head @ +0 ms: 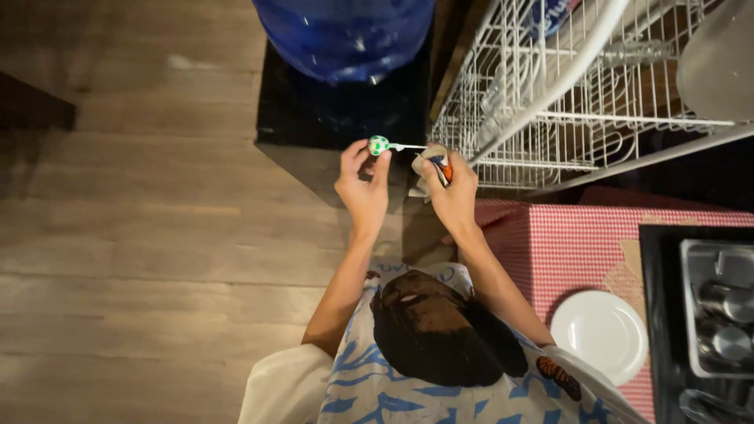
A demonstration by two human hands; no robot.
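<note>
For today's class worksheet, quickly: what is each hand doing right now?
Left hand: closed, pinching the green-and-white lollipop.
Right hand: closed on a crumpled wrapper.

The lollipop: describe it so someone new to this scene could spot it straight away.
Find the big blue water jug at top centre; just below it the person's two hands meet. The left hand pinches a small round lollipop, and its thin white stick runs toward the right hand, which clutches a crumpled wrapper. Its green-and-white ball is the only green thing there.
</note>
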